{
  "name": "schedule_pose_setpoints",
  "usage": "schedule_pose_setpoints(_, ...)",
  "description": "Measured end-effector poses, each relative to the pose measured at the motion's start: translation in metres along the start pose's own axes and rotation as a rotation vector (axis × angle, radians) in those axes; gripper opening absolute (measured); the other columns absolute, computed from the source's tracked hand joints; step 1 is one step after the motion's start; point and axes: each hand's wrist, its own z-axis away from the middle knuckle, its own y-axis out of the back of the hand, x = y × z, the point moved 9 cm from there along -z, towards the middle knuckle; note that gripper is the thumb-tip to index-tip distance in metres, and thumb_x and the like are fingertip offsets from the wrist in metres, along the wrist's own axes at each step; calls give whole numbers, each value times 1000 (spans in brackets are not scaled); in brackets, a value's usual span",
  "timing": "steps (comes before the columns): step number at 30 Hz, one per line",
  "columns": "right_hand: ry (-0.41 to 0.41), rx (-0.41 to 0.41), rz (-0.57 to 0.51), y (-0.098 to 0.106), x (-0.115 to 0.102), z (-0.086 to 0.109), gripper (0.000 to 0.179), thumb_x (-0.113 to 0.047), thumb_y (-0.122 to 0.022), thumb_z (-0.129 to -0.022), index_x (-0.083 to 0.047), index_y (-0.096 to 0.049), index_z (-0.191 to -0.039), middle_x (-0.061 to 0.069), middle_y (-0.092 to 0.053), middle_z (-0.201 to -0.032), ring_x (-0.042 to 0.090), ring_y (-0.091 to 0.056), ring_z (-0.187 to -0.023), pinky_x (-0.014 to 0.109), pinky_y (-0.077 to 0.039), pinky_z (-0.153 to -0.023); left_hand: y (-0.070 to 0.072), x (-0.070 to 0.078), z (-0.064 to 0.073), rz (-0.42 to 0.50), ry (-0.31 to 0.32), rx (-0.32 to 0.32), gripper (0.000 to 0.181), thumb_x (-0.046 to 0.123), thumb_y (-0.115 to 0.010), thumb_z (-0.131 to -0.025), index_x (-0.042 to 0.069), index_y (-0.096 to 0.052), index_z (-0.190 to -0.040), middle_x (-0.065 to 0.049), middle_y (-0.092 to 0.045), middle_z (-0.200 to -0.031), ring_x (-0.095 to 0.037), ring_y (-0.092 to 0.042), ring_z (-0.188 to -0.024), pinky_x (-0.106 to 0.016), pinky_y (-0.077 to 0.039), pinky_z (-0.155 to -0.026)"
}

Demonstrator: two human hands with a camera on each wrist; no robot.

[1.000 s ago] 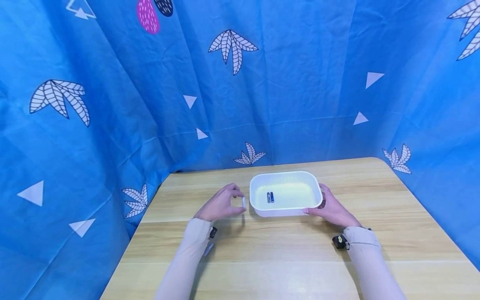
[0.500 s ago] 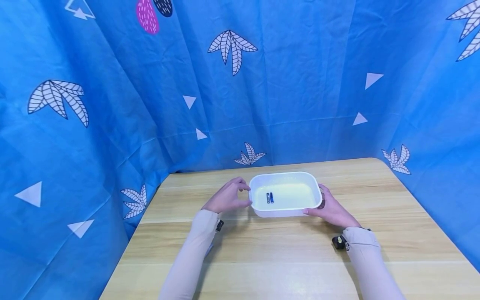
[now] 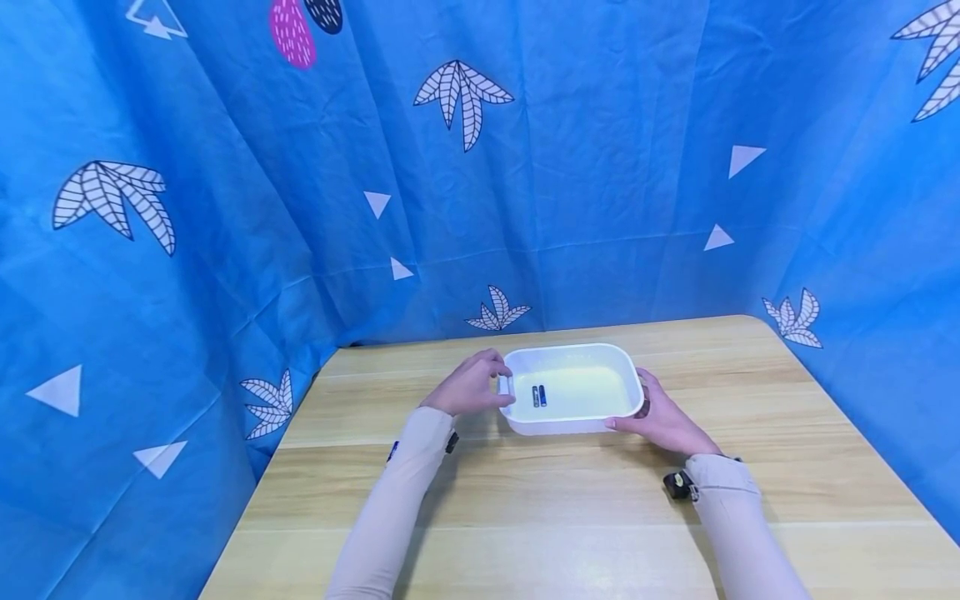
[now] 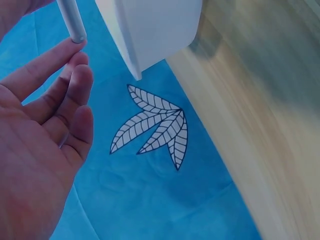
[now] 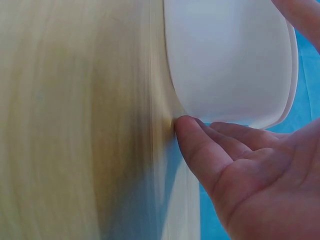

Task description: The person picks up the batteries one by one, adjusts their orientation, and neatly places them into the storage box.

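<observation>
My left hand [image 3: 468, 385] pinches a slim white battery [image 4: 72, 20] upright between thumb and fingertips. It overlaps the left rim of a white plastic container [image 3: 570, 426] in the head view. Inside that container, towards its left end, a dark grey battery [image 3: 536, 396] and a blue battery [image 3: 543, 396] lie side by side. My right hand [image 3: 663, 417] grips the container's right end, thumb at the front rim. In the right wrist view its fingers [image 5: 200, 150] lie along the container's end wall, low by the table.
A small blue object [image 3: 393, 451] shows on the wooden table [image 3: 570, 533], just left of my left sleeve, which partly hides it. Behind the table's far edge hangs a blue curtain [image 3: 600, 208] printed with leaves and triangles.
My left hand has moved right with the white battery, from beside the container to over its left rim. The blue object has come into sight past the sleeve. My right hand stays in place.
</observation>
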Motion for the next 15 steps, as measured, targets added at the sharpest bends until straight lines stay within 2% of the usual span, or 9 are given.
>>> schedule_pose_setpoints(6, 5, 0, -2, -1, -3, 0, 116, -33, -89, -80, 1, -13, -162, 32, -30, -161, 53, -39, -143, 69, -29, -118, -6, 5, -8, -14, 0, -34, 48, 32, -84, -86, 7, -74, -125, -6, -65, -125, -24, -62, -114, -37, -54, -104)
schedule_pose_setpoints(15, -4, 6, 9, 0, 2, 0, 119, -35, -89, -80, 0, -11, -162, 31, -28, -162, 52, -39, -145, 68, -29, -120, -20, 9, -22, -99, -22, -72, 46, 34, -83, -86, 8, -75, -123, -3, -65, -122, -18, -60, -110, -32, -53, -103)
